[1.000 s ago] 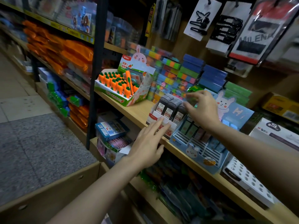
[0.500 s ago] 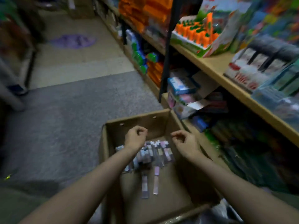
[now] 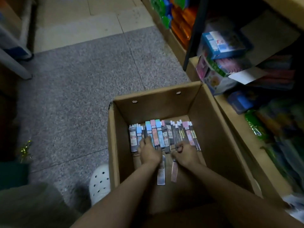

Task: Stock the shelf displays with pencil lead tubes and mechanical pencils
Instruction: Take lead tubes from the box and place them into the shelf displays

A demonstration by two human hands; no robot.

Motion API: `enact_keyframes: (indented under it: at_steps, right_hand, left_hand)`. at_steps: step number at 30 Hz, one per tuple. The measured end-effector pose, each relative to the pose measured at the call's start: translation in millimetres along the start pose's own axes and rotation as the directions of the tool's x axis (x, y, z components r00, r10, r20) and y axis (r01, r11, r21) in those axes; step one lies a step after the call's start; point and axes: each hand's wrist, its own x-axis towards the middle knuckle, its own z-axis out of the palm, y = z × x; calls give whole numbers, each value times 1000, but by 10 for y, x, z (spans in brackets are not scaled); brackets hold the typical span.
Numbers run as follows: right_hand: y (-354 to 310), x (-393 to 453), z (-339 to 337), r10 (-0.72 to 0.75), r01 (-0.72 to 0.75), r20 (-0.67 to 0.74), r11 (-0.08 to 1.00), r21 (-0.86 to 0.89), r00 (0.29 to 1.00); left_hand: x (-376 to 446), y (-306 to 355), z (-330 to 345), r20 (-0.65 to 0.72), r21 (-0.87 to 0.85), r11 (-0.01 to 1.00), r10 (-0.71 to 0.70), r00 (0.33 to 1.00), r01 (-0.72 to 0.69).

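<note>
Both hands are reaching down into the cardboard box [image 3: 207, 112] at the lower centre of the frame. My left hand [image 3: 148, 151] is curling its fingers over the near ends of the pencil lead tubes [image 3: 162, 134], and my right hand [image 3: 185, 153] is pinching at the tubes toward the right of the row; how firmly either one is gripping I cannot tell, since the fingertips are buried among the packs. The tubes are lying side by side on the box floor, just beyond my knuckles, their long axes running up the frame away from me, so I am judging that the coming lift is a gather from the near ends upward. The left hand is sitting nearer the dark and blue tubes, the right nearer the pink and clear ones. Two loose tubes [image 3: 167, 170] are lying between my wrists, pointing the same way. Half a second ago my hands were hovering closed above the box; a second ago they were up at the shelf display.
</note>
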Motion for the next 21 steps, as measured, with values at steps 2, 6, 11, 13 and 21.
enact_keyframes:
  at_steps: [2, 6, 11, 13, 21]
  right_hand:
    - [3, 93, 98, 6, -6, -18, 999, 40, 1000]
    - [-49, 256, 279, 26, -21, -40, 993, 114, 999]
    - [38, 321, 306, 96, -78, -91, 980, 183, 991]
    - [113, 298, 244, 121, -92, -128, 973, 212, 984]
    - [178, -9, 98, -121, -42, 291, 867, 496, 949]
  left_hand:
    - [86, -6, 84, -81, -59, 998, -3, 997, -1]
    - [221, -55, 156, -127, -142, 990, -12, 992, -6]
    - [270, -96, 191, -133, -218, 975, 7, 991, -37]
    - [257, -78, 222, -152, -266, 963, 9, 988, -49]
    - [-2, 29, 292, 178, -587, 797, -40, 983, 139]
